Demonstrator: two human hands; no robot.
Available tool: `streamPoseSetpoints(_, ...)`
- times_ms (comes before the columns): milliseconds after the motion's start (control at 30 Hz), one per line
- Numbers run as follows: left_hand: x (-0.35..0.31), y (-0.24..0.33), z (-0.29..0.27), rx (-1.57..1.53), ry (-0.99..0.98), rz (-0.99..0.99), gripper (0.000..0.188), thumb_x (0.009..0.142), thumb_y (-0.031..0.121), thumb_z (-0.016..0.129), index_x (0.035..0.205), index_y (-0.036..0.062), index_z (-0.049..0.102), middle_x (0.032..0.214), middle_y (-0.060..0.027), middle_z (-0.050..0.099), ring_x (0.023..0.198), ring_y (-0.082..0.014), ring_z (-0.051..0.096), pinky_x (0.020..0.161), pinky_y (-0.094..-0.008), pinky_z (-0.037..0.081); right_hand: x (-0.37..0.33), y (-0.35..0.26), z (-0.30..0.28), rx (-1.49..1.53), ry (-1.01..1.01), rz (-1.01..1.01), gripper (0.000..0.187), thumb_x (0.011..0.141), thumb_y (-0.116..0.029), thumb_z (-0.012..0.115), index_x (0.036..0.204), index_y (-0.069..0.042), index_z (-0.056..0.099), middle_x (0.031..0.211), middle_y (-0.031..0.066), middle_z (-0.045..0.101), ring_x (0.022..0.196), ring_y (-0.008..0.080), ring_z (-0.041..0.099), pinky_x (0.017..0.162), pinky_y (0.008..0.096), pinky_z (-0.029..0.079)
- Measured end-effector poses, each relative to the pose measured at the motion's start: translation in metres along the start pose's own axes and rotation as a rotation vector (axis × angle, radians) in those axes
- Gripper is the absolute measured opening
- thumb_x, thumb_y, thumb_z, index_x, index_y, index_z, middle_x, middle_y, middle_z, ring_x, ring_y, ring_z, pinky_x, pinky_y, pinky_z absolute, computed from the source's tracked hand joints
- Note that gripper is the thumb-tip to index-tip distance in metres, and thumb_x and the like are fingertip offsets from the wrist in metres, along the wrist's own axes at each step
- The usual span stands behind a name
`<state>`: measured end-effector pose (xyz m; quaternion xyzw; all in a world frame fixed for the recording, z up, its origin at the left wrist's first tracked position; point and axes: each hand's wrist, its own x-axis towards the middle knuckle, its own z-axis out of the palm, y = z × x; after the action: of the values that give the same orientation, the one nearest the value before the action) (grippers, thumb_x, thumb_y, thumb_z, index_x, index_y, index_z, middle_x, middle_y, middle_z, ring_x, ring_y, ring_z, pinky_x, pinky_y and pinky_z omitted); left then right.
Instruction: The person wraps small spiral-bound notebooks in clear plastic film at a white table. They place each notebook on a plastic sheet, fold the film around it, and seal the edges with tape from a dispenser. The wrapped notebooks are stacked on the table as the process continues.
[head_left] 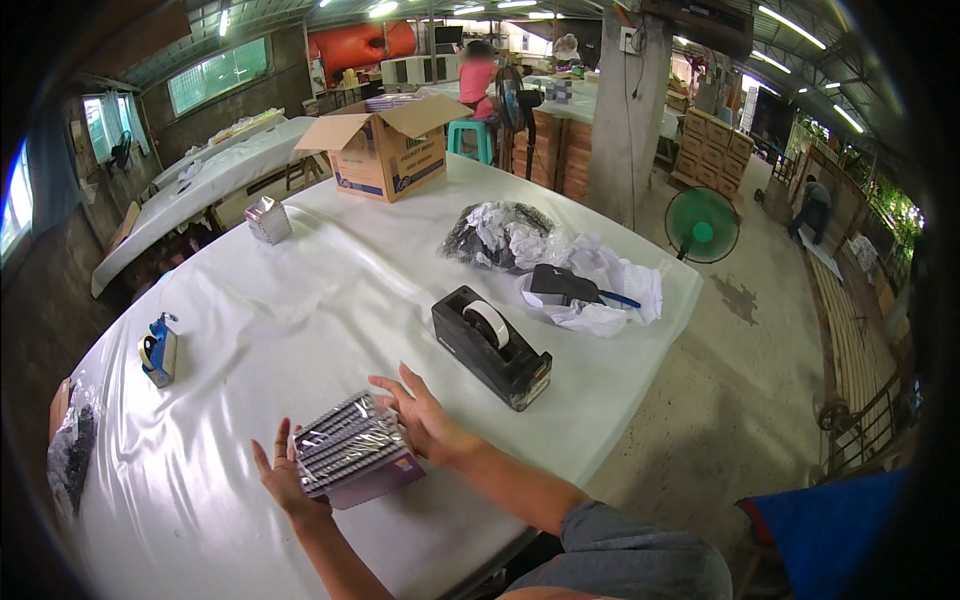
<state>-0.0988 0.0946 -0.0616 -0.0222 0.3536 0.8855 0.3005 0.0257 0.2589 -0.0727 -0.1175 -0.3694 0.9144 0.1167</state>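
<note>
Near the front of the table, a stack of small spiral-bound notebooks [352, 448] in shiny clear wrap, with a purple cover at its near side, sits tilted between my two hands. My left hand [284, 472] presses its left end, fingers stretched upward. At the right end, my right hand [425, 413] supports the stack with its thumb and index finger spread; some of its fingers are hidden behind the stack. A black tape dispenser [490, 345] with a white roll stands just beyond my right hand. Farther left is a small blue tape dispenser [159, 352].
White sheeting covers the table [300, 300]. An open cardboard box [388, 157] stands at its far edge, near another wrapped pack [267, 220]. Crumpled plastic [505, 235] and a black handled tool [565, 286] lie at right. A green fan [702, 226] stands beyond; two people are farther off.
</note>
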Motion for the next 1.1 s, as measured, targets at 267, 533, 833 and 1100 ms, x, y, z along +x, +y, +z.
streamPoseSetpoints(267, -0.015, 0.016, -0.003, -0.132, -0.052, -0.053, 0.071, 0.090, 0.060, 0.036, 0.137, 0.0068, 0.032, 0.133, -0.0248, 0.039, 0.116, -0.0409, 0.047, 0.093, -0.0540, 0.043, -0.014, -0.005, 0.017, -0.687, -0.243, -0.164, 0.113, 0.071, -0.030, 0.079, 0.147, -0.008, -0.001, 0.143, 0.0183, 0.029, 0.133, 0.0260, 0.029, 0.110, 0.0353, 0.021)
streamPoseSetpoints(533, -0.013, 0.006, 0.004, 0.334, -0.133, -0.038, 0.082, 0.088, 0.058, 0.044, 0.145, 0.0072, 0.017, 0.136, -0.0217, 0.036, 0.117, -0.0331, 0.047, 0.093, -0.0496, 0.043, 0.003, 0.001, -0.007, -0.845, -0.014, -0.124, 0.119, 0.066, -0.053, 0.077, 0.147, -0.006, 0.002, 0.141, 0.0293, 0.030, 0.134, 0.0387, 0.027, 0.110, 0.0412, 0.023)
streamPoseSetpoints(833, -0.007, 0.010, -0.002, 0.262, -0.256, -0.051, 0.080, 0.087, 0.059, 0.043, 0.146, 0.0110, 0.019, 0.138, -0.0188, 0.038, 0.117, -0.0240, 0.048, 0.092, -0.0376, 0.045, 0.013, -0.004, -0.013, -0.660, -0.040, -0.084, 0.110, 0.070, -0.055, 0.073, 0.148, -0.011, 0.008, 0.138, 0.0262, 0.037, 0.129, 0.0350, 0.036, 0.106, 0.0407, 0.029)
streamPoseSetpoints(1100, 0.025, -0.023, -0.028, 0.643, -0.375, 0.084, 0.065, 0.096, 0.049, 0.038, 0.140, 0.0018, 0.031, 0.137, -0.0108, 0.044, 0.121, -0.0207, 0.046, 0.104, -0.0361, 0.033, 0.026, 0.005, -0.019, -0.209, 0.099, -0.164, 0.079, 0.088, -0.054, 0.051, 0.142, -0.002, 0.026, 0.135, 0.0154, 0.042, 0.122, 0.0243, 0.042, 0.104, 0.0336, 0.031)
